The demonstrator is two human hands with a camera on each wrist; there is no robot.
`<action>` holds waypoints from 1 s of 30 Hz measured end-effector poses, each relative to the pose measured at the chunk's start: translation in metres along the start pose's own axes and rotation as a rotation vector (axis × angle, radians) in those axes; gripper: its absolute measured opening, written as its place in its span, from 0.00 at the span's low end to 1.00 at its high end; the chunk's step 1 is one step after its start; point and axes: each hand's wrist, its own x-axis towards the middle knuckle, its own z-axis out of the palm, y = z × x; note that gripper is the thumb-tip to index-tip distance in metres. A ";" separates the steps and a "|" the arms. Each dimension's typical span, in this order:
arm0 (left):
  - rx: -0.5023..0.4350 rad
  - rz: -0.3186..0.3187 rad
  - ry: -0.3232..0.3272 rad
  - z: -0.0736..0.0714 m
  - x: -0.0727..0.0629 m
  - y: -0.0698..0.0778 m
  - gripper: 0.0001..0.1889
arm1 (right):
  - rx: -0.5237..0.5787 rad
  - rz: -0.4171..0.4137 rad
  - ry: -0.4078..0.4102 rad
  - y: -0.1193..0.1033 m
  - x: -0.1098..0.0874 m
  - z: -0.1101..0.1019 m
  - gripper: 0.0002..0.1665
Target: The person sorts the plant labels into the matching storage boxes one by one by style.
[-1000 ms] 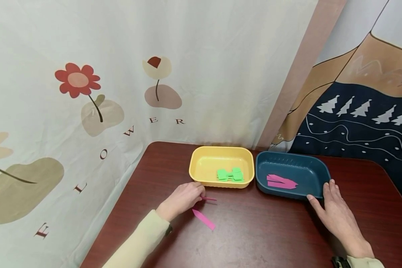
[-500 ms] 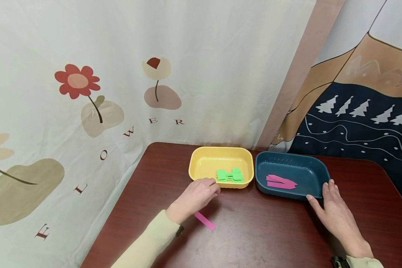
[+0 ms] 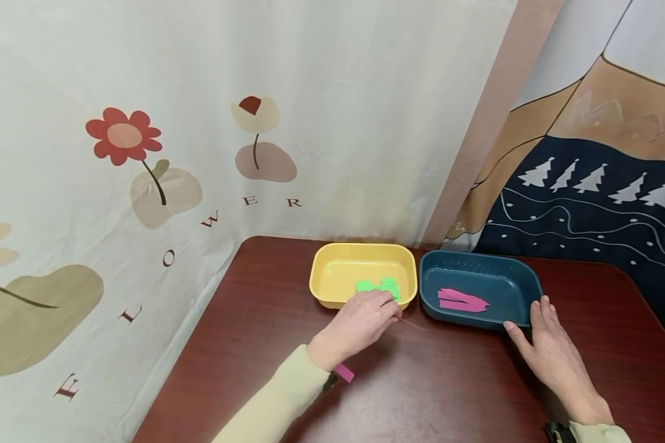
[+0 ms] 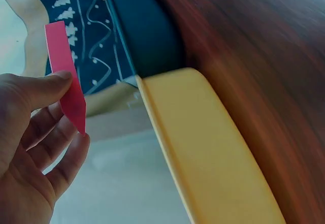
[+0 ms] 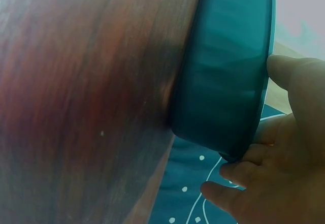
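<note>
My left hand (image 3: 359, 324) pinches a pink plant label (image 4: 60, 49), a flat strip pointed at one end, between thumb and fingers. It hovers at the front rim of the yellow tray (image 3: 324, 271); the head view catches the label nearly edge-on. Under the left wrist, another pink label (image 3: 345, 373) lies on the table, partly covered. With fairly straight fingers, my right hand (image 3: 556, 357) rests against the near right corner of the dark blue tray (image 3: 504, 286), its thumb at the rim. Several pink labels (image 3: 461, 301) lie inside that tray.
Bright green pieces (image 3: 385, 285) lie in the yellow tray, partly hidden behind the left hand. Both trays stand side by side on the brown table (image 3: 449, 381). A printed curtain (image 3: 338, 123) hangs behind the table's far edge.
The left hand has carried the pink label to the right, past the front of the yellow tray. Its forearm now covers more of the label on the table. The right hand has stayed at the blue tray.
</note>
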 end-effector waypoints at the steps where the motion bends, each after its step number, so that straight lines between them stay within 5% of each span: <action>1: -0.015 0.001 0.005 0.001 0.004 0.003 0.03 | 0.000 -0.002 0.001 0.000 0.000 0.000 0.56; 7: -0.074 -0.008 0.007 0.006 0.030 0.017 0.03 | 0.001 -0.003 0.007 -0.001 0.000 0.000 0.56; 15: -0.038 -0.055 -0.063 0.016 0.060 0.032 0.08 | -0.004 0.006 0.004 -0.001 0.001 0.000 0.56; 30: -0.035 -0.210 -0.245 0.048 0.115 0.032 0.10 | -0.003 0.003 -0.028 -0.001 0.001 -0.002 0.57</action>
